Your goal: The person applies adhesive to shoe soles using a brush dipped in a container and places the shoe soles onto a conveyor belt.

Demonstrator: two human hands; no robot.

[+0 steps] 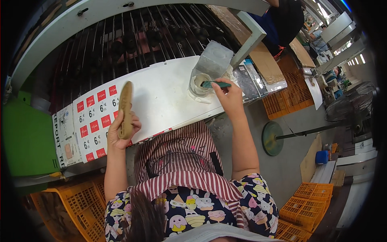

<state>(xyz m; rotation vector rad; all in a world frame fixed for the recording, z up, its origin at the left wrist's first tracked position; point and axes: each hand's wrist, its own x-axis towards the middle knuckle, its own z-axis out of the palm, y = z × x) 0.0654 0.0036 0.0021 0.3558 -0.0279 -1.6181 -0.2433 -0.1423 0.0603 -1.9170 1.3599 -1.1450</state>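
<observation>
My left hand (118, 131) is closed round a tan shoe sole (126, 107), held on edge above the left part of the white work board (155, 94). In my right hand (229, 98) is a green-handled brush (219, 84), pinched between thumb and fingers. The brush slants down to the left, its tip at the mouth of a whitish-crusted glue pot (200, 84). A translucent square lid (214, 56) is tipped up behind the pot. Whether the brush tip touches the glue cannot be made out.
Behind the board run rows of metal rods (161, 28) with dark objects between them. Orange crates stand at lower left (82, 205), lower right (304, 205) and beyond the board (284, 99). A fan (272, 138) stands at right; a person in dark clothes (282, 24) is at the far side.
</observation>
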